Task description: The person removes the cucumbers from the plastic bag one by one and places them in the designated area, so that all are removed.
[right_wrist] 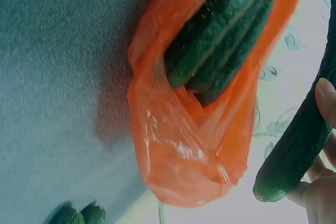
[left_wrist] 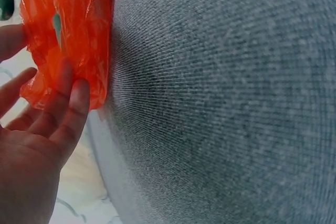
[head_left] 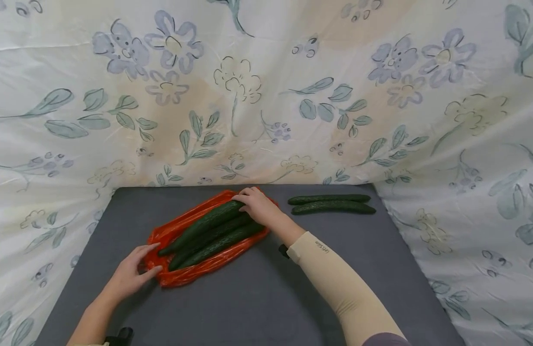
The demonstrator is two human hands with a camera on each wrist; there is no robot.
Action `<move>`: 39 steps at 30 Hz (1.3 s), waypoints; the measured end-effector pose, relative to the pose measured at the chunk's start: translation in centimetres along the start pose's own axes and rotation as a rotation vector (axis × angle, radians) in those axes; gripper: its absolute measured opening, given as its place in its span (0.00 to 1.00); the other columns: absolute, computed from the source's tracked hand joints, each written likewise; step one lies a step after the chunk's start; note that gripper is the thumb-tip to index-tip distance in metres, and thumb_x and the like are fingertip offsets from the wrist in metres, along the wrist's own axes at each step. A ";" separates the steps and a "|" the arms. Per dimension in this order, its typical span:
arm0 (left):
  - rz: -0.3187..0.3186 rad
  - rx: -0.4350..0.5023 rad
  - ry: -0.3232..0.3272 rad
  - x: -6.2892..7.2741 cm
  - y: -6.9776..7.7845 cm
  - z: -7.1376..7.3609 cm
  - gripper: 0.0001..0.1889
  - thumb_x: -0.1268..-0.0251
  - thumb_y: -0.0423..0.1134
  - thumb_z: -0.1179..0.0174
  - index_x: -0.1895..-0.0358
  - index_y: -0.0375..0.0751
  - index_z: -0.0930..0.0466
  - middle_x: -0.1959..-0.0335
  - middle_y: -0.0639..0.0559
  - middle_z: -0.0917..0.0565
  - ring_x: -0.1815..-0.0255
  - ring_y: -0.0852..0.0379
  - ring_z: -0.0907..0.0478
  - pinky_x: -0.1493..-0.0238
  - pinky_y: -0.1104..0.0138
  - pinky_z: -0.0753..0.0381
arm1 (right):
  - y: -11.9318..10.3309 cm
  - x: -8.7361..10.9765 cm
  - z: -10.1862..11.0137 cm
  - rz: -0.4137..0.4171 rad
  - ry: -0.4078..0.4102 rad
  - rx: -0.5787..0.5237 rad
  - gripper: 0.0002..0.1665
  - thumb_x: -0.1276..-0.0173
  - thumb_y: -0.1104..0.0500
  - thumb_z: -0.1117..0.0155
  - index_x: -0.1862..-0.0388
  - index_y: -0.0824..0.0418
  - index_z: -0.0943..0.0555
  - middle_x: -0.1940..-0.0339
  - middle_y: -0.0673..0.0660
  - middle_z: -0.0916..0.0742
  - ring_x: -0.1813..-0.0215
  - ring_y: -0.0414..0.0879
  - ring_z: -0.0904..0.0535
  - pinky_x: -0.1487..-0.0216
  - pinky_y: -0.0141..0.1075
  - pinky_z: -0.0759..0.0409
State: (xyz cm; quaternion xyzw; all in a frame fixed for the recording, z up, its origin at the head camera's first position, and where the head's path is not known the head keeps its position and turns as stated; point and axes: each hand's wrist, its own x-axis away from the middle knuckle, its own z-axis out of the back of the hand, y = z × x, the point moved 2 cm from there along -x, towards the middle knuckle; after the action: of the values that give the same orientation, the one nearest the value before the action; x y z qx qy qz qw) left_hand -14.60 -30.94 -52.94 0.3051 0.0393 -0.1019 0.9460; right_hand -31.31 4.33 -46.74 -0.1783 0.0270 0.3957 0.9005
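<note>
An orange plastic bag (head_left: 189, 215) lies slantwise on the grey table, its opening spread upward. Several dark green cucumbers (right_wrist: 220, 40) lie inside it. My right hand (head_left: 261, 207) grips one cucumber (right_wrist: 302, 140) near its far end. The right wrist view shows that cucumber apart from the others, between thumb and fingers; from the head view it lies over the bag's upper side. At the bag's near-left end is my left hand (head_left: 130, 273), thumb and fingers spread. Its fingertips (left_wrist: 80, 95) touch the crumpled plastic in the left wrist view.
Two more cucumbers (head_left: 333, 207) lie side by side on the table (head_left: 258, 302), right of the bag near the back edge. Flowered cloth (head_left: 266, 96) hangs behind the table and along both sides.
</note>
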 end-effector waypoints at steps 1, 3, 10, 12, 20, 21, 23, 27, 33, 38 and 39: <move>0.002 -0.004 -0.001 0.1 0.0 0.1 0.31 0.36 0.44 0.30 0.33 0.35 0.26 0.40 0.36 0.23 0.50 0.42 0.20 0.58 0.64 0.16 | 0.1 0.0 0.2 0.001 0.003 -0.006 0.25 0.28 0.58 0.35 0.33 0.54 0.21 0.40 0.56 0.19 0.38 0.52 0.24 0.39 0.40 0.22; 0.008 -0.011 -0.003 0.2 -0.1 0.2 0.31 0.36 0.44 0.30 0.33 0.35 0.26 0.40 0.36 0.23 0.51 0.42 0.20 0.59 0.64 0.17 | 0.2 0.1 0.6 0.000 0.011 -0.030 0.25 0.28 0.60 0.34 0.33 0.55 0.21 0.40 0.57 0.19 0.38 0.52 0.24 0.39 0.41 0.22; 0.007 0.010 -0.020 -0.2 0.3 0.2 0.31 0.35 0.44 0.30 0.32 0.36 0.26 0.40 0.36 0.24 0.49 0.42 0.20 0.58 0.63 0.16 | 1.8 1.2 2.6 -0.027 0.064 -0.069 0.26 0.31 0.62 0.32 0.34 0.56 0.20 0.43 0.57 0.18 0.39 0.52 0.22 0.41 0.42 0.21; 0.008 0.013 -0.018 -0.2 0.4 0.1 0.31 0.35 0.44 0.30 0.32 0.36 0.26 0.39 0.37 0.24 0.50 0.43 0.20 0.58 0.63 0.16 | 2.4 1.5 3.2 -0.042 0.071 -0.067 0.26 0.30 0.61 0.33 0.33 0.56 0.21 0.42 0.57 0.18 0.39 0.52 0.22 0.41 0.42 0.21; 0.005 0.007 -0.006 0.0 0.1 0.0 0.30 0.35 0.45 0.31 0.33 0.35 0.26 0.40 0.36 0.23 0.51 0.42 0.20 0.59 0.67 0.17 | 4.2 3.5 5.5 -0.063 0.120 -0.087 0.27 0.30 0.63 0.33 0.33 0.56 0.21 0.42 0.57 0.18 0.41 0.53 0.21 0.43 0.44 0.20; 0.007 0.007 -0.008 0.0 0.0 0.0 0.30 0.35 0.45 0.31 0.33 0.36 0.26 0.40 0.37 0.23 0.51 0.42 0.20 0.58 0.66 0.17 | 4.4 3.8 5.8 -0.063 0.130 -0.087 0.27 0.31 0.63 0.32 0.33 0.56 0.21 0.42 0.57 0.17 0.42 0.53 0.21 0.44 0.44 0.19; 0.011 0.009 -0.009 0.0 0.0 0.0 0.30 0.34 0.45 0.31 0.33 0.36 0.26 0.40 0.37 0.23 0.50 0.42 0.19 0.58 0.66 0.16 | 4.8 4.6 6.2 -0.061 0.150 -0.085 0.27 0.32 0.64 0.32 0.33 0.56 0.21 0.44 0.57 0.17 0.44 0.53 0.20 0.45 0.44 0.19; 0.023 0.008 -0.022 0.0 0.1 0.1 0.30 0.34 0.46 0.31 0.33 0.36 0.26 0.39 0.36 0.24 0.48 0.40 0.20 0.57 0.63 0.17 | 6.1 5.9 6.6 -0.061 0.183 -0.087 0.28 0.32 0.64 0.31 0.33 0.56 0.21 0.46 0.57 0.16 0.45 0.53 0.19 0.47 0.44 0.19; 0.043 0.001 -0.033 0.0 0.0 0.2 0.31 0.34 0.47 0.31 0.33 0.37 0.26 0.39 0.37 0.24 0.48 0.40 0.20 0.56 0.63 0.17 | 8.2 7.6 6.7 -0.090 0.194 -0.103 0.29 0.32 0.63 0.32 0.32 0.53 0.21 0.44 0.58 0.18 0.45 0.52 0.21 0.49 0.45 0.20; 0.030 0.001 -0.032 -0.1 0.2 0.0 0.30 0.35 0.46 0.31 0.33 0.37 0.25 0.40 0.37 0.23 0.50 0.42 0.20 0.58 0.65 0.17 | 10.0 9.7 7.0 -0.134 0.197 -0.104 0.27 0.33 0.64 0.31 0.35 0.58 0.20 0.42 0.60 0.18 0.42 0.56 0.22 0.46 0.48 0.20; 0.029 0.007 -0.034 -0.2 0.2 0.0 0.30 0.35 0.45 0.31 0.33 0.36 0.25 0.40 0.37 0.23 0.50 0.42 0.20 0.58 0.65 0.17 | 10.3 10.1 7.1 -0.142 0.198 -0.100 0.27 0.34 0.64 0.30 0.35 0.58 0.20 0.42 0.60 0.18 0.42 0.56 0.21 0.46 0.48 0.20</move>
State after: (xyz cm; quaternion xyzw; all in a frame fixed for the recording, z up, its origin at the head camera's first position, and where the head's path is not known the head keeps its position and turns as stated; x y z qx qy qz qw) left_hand -14.73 -30.72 -52.81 0.3071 0.0184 -0.0937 0.9469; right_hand -32.49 20.32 -45.09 -0.2626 0.0837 0.3124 0.9091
